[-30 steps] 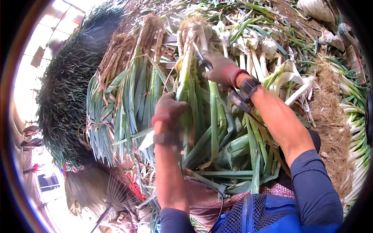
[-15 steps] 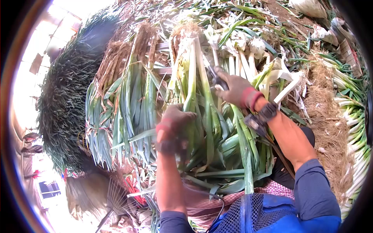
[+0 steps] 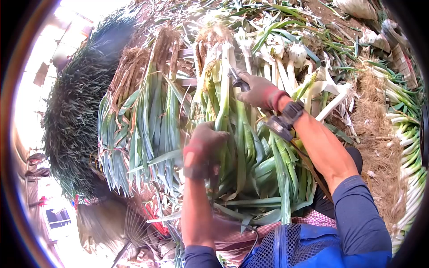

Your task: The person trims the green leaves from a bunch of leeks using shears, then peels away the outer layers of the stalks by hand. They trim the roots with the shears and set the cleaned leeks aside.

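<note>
My left hand [image 3: 206, 139], in a dark and red glove, is closed around the green leaves of a leek [image 3: 223, 89]. The leek's pale stalk points away from me, above the hand. In my gloved right hand [image 3: 260, 90] is an air blow gun [image 3: 241, 83], its thin nozzle close to the leek's pale stalk. A coupling [image 3: 279, 128] and hose hang below that wrist. Beneath both hands spread loose leek leaves [image 3: 257, 178]. Just left of them lie untrimmed leeks [image 3: 154, 107] with brown, rooty ends.
Leeks with white stalks [image 3: 280, 73] lie beyond my right hand. A large stack of dark green leaves [image 3: 76, 120] rises at the left. At the right runs a row of brown roots [image 3: 373, 147] and pale stalks. A wire rake [image 3: 134, 230] is at lower left.
My right hand has moved left and slightly up with the air blow gun, closer to the held leek. My left hand has shifted slightly right, still around the leaves.
</note>
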`<act>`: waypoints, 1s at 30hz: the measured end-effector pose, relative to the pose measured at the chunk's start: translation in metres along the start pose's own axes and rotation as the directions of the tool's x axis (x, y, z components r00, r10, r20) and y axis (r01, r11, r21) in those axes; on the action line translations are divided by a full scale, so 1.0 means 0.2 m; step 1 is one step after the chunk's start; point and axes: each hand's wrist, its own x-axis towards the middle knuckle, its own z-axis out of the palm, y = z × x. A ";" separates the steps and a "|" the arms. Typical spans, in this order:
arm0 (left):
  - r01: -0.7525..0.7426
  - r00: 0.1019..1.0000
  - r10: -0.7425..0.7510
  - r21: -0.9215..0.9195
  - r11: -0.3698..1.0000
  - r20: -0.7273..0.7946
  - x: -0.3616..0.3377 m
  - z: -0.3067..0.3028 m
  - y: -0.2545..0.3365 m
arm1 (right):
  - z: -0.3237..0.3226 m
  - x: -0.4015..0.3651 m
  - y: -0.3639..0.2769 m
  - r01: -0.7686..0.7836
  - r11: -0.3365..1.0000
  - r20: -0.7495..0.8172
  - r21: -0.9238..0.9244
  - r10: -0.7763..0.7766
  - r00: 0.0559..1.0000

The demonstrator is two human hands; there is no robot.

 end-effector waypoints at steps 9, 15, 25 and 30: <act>-0.080 0.992 0.089 -0.106 0.991 0.084 -0.14 0.08 0.13 | -0.04 -0.46 0.06 0.238 0.971 0.147 0.002 -0.236 0.961; -0.268 0.962 0.258 0.138 0.953 0.085 -0.15 0.35 0.19 | -0.16 -0.48 0.11 0.294 0.954 0.116 -0.064 -0.285 0.951; -0.381 0.922 0.388 0.161 0.910 -0.012 -0.21 0.68 0.21 | -0.28 -0.32 0.00 0.157 0.910 0.246 -0.384 -0.063 0.967; -0.340 0.940 0.338 0.181 0.923 0.044 -0.28 0.69 0.21 | -0.28 -0.05 -0.17 0.198 0.819 0.372 -0.538 0.021 0.928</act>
